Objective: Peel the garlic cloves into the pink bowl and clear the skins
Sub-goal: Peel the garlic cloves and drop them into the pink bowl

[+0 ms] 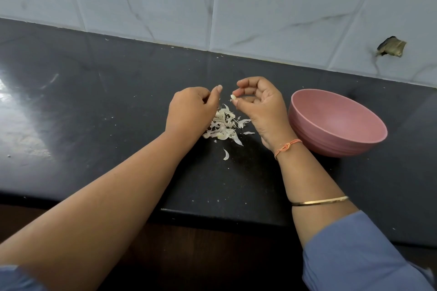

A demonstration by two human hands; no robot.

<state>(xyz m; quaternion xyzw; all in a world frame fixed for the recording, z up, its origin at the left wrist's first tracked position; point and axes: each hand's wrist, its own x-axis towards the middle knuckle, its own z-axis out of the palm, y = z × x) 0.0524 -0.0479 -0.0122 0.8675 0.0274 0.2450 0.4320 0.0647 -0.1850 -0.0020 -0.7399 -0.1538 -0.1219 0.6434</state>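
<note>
i'm pinching a clove (233, 97) with my right hand (260, 106) above the skins (223, 125); my left hand (191, 108) is curling, contents unclear.

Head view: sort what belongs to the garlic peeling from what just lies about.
Job: garlic clove pinched in right hand; left hand; skin pile; stray skin; pink bowl.
Lying about: black counter; chipped tile hole.
</note>
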